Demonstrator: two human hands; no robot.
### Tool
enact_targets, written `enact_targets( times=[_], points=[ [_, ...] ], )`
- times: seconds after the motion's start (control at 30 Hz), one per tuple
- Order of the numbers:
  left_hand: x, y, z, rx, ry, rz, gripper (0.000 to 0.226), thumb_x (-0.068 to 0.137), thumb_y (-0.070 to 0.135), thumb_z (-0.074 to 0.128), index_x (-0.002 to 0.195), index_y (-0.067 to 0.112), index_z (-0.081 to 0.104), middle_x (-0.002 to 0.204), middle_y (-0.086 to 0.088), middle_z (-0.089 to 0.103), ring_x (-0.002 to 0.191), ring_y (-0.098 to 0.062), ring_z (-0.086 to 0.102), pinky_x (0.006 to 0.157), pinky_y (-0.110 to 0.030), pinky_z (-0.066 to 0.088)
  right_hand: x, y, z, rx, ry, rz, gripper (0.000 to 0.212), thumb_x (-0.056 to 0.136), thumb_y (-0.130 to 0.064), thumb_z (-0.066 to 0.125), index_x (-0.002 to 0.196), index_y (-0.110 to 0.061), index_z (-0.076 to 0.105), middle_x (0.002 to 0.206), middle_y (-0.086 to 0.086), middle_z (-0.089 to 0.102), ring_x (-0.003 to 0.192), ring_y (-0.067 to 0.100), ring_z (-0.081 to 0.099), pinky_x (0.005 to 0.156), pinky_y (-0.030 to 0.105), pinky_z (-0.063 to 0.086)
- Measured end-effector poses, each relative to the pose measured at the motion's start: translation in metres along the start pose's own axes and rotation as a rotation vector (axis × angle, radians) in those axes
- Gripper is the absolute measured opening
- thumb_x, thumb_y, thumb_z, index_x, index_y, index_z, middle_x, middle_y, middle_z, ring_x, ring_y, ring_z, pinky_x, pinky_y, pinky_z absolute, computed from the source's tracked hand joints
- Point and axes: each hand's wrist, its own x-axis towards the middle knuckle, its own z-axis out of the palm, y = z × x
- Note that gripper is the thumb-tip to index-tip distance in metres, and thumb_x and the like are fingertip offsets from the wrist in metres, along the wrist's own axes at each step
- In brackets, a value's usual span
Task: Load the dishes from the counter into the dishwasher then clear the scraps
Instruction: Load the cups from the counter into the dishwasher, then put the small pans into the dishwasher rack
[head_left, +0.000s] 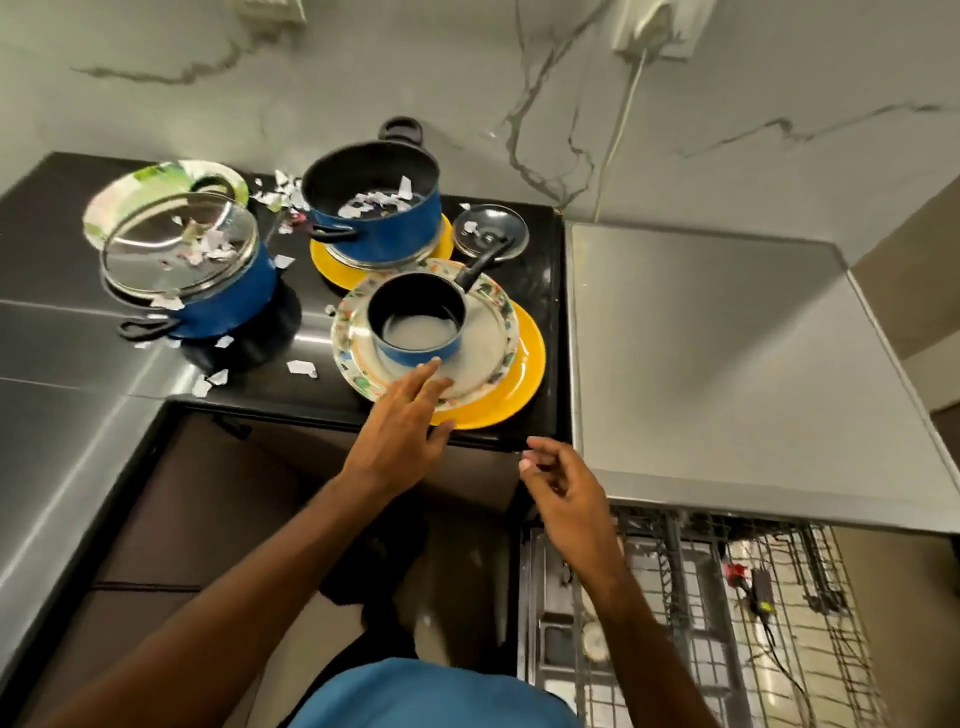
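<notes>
Here, left hand (405, 415) reaches forward, fingers straight and flat on the near rim of the patterned plate (344, 332), gripping nothing. Saucepan (418, 322) sits on that plate, with a yellow plate (527, 364) beneath. Right hand (561, 483) hovers right of the plate, fingers loosely curled, empty. Dishwasher rack (701, 597) is below-right of the plate. Scraps (301, 368) lie left of it on the worktop (540, 260).

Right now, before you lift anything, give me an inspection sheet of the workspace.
Surface: dark counter, littered with paper scraps.
Job's things: saucepan on patterned plate on yellow plate; open pot holding scraps; lidded pot, scraps on top; loose lid; green plate.
Clutter: nothing seen beyond scraps.
Hands: left hand open, fingers on patterned plate; right hand loosely curled, empty.
Cables: white cable down the wall; black cable beyond rack.
Surroundings: rack out, lower right; steel top beside counter.
</notes>
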Motion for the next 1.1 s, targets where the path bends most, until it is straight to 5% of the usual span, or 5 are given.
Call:
enact_targets(
  times=[0.3, 0.43, 0.7, 0.9, 1.1],
  points=[
    [0.075, -0.069, -0.027, 0.178, -0.146, 0.057, 0.069, 0.095, 0.02, 0.065, 0.157, 0.017, 0.034, 0.157, -0.008, 0.042, 0.148, -0.027, 0.032, 0.121, -0.044, 0.028, 0.01, -0.045, 0.087, -0.026, -0.122, -0.025, 0.032, 0.099, -0.029, 0.07, 0.13, -0.035, 0.063, 0.116, -0.014, 0.073, 0.107, -0.001, 0.067, 0.085, 0.011, 0.052],
    [0.102, -0.076, -0.029, 0.32, -0.275, 0.085, 0.052, 0.098, 0.026, 0.061, 0.148, 0.028, 0.048, 0.134, -0.003, 0.065, 0.129, -0.022, 0.055, 0.118, -0.039, 0.025, 0.016, -0.051, 0.099, -0.023, -0.085, -0.025, 0.033, 0.099, -0.029, 0.07, 0.13, -0.037, 0.063, 0.114, -0.014, 0.073, 0.109, 0.004, 0.068, 0.095, 0.025, 0.057],
    [0.106, -0.083, -0.026, 0.424, -0.12, 0.25, 0.036, 0.089, 0.014, 0.066, 0.12, 0.03, 0.072, 0.096, 0.001, 0.078, 0.092, -0.024, 0.073, 0.087, -0.035, 0.053, 0.017, -0.048, 0.09, 0.023, 0.081, 0.003, 0.031, 0.1, -0.033, 0.069, 0.128, -0.043, 0.063, 0.108, -0.007, 0.073, 0.104, 0.012, 0.073, 0.098, 0.044, 0.059],
    [0.094, -0.035, -0.05, 0.043, -0.048, 0.354, 0.025, 0.091, 0.016, 0.071, 0.113, 0.024, 0.077, 0.094, 0.0, 0.079, 0.084, -0.024, 0.072, 0.072, -0.034, 0.053, 0.01, -0.057, 0.072, 0.227, 0.228, 0.038, 0.032, 0.099, -0.028, 0.069, 0.13, -0.029, 0.064, 0.118, 0.006, 0.075, 0.102, 0.017, 0.075, 0.091, 0.032, 0.061],
    [0.068, 0.044, -0.05, -0.625, -0.382, 0.227, 0.026, 0.089, 0.028, 0.077, 0.114, 0.024, 0.078, 0.104, 0.015, 0.077, 0.095, 0.006, 0.068, 0.083, -0.01, 0.048, 0.004, -0.06, 0.031, 0.9, 0.193, 0.054, 0.079, 0.087, -0.056, 0.075, 0.153, -0.025, 0.045, 0.148, 0.012, 0.06, 0.136, 0.034, 0.058, 0.109, 0.065, 0.046]
  ],
)
